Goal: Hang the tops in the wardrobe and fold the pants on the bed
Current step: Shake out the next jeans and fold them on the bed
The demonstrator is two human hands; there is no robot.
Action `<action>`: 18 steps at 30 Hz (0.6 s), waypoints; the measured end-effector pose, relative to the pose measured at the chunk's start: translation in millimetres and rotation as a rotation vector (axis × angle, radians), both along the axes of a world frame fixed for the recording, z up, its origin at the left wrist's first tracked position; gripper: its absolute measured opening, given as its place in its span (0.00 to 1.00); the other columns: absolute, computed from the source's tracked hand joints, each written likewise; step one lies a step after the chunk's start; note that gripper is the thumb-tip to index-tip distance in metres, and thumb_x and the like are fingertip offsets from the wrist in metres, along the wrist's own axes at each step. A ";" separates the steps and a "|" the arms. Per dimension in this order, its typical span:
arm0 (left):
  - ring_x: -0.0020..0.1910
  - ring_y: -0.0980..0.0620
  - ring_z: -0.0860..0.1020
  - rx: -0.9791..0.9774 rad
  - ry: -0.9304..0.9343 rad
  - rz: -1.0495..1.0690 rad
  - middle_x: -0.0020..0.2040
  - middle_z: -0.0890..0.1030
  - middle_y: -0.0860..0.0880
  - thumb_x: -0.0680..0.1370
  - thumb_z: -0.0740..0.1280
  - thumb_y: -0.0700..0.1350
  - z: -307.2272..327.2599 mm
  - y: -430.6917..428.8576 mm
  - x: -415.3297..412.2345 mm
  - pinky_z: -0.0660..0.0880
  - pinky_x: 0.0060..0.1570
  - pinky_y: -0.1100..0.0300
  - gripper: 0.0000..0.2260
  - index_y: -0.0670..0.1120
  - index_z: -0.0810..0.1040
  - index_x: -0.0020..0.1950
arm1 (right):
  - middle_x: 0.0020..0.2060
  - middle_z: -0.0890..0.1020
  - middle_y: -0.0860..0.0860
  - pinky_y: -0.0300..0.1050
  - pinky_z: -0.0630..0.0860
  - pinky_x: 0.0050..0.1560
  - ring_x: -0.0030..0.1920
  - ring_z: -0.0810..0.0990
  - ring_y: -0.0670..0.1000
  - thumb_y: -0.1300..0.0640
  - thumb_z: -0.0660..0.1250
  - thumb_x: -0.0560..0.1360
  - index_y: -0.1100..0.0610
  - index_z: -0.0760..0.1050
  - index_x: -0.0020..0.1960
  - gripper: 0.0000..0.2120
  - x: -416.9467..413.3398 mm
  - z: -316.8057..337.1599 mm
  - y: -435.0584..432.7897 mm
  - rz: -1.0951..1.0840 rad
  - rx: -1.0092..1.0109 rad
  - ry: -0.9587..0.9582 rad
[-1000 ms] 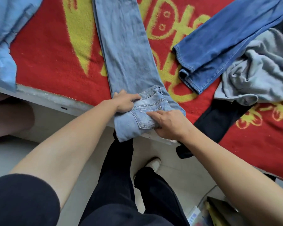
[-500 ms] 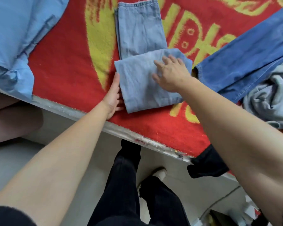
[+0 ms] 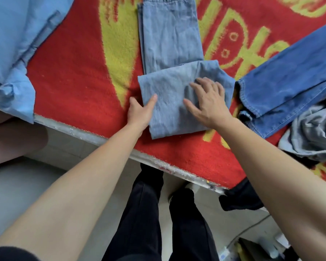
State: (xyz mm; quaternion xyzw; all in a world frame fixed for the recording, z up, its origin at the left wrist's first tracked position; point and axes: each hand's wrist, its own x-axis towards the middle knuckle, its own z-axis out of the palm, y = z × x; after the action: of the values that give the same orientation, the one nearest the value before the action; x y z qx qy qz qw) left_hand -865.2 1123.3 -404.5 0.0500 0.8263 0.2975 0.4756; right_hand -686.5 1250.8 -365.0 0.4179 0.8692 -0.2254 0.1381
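Light blue jeans (image 3: 169, 40) lie on the red and yellow bed cover (image 3: 68, 81), their waist end folded up over the legs into a flat block. My left hand (image 3: 140, 112) grips the block's left edge, thumb on top and fingers tucked beneath. My right hand (image 3: 207, 102) lies flat on top of the fold with fingers spread. Dark blue jeans (image 3: 290, 76) lie to the right. A light blue top (image 3: 17, 44) lies at the left.
A crumpled grey garment (image 3: 316, 132) sits at the right edge of the bed, with a black garment (image 3: 241, 196) hanging over the bed's edge below it. The bed's pale edge (image 3: 94, 134) runs diagonally. My black-trousered legs (image 3: 139, 213) stand on the tiled floor.
The waist end was folded up from the bed edge onto the legs. Since then my left hand has moved from beside the fold onto its left edge, and my right hand keeps pressing it.
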 end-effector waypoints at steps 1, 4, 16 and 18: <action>0.62 0.48 0.75 0.045 0.022 0.031 0.63 0.76 0.49 0.73 0.68 0.65 1.9 8.0 -9.4 0.71 0.65 0.50 0.31 0.46 0.68 0.66 | 0.74 0.67 0.55 0.55 0.52 0.75 0.76 0.60 0.57 0.42 0.61 0.80 0.54 0.66 0.75 0.28 -3.7 2.6 9.6 -0.061 0.023 0.047; 0.57 0.53 0.77 0.125 0.066 0.053 0.59 0.78 0.51 0.75 0.67 0.64 6.2 44.6 -41.8 0.73 0.59 0.58 0.30 0.45 0.70 0.68 | 0.71 0.68 0.56 0.52 0.57 0.72 0.73 0.64 0.58 0.47 0.61 0.80 0.56 0.66 0.75 0.26 -22.3 8.8 44.7 -0.192 0.046 0.124; 0.34 0.59 0.81 0.273 -0.098 0.152 0.44 0.81 0.50 0.72 0.76 0.45 -9.1 207.3 -127.7 0.75 0.28 0.65 0.14 0.43 0.75 0.53 | 0.44 0.77 0.47 0.40 0.74 0.38 0.43 0.77 0.47 0.49 0.69 0.74 0.57 0.73 0.67 0.24 -143.7 -26.1 185.4 -0.779 -0.409 0.300; 0.41 0.49 0.85 0.314 -0.224 0.196 0.48 0.84 0.41 0.72 0.75 0.36 -12.6 211.8 -133.3 0.81 0.34 0.54 0.16 0.36 0.77 0.58 | 0.43 0.79 0.48 0.40 0.74 0.38 0.43 0.79 0.47 0.46 0.72 0.71 0.56 0.78 0.60 0.21 -153.4 -34.8 194.3 -0.823 -0.433 0.324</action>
State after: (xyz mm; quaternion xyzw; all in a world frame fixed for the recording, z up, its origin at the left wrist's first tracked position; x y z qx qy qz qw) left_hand -998.5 1335.1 -417.0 0.0094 0.7127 0.4711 0.5196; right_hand -839.8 1445.1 -399.8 0.6478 0.5755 -0.4989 -0.0154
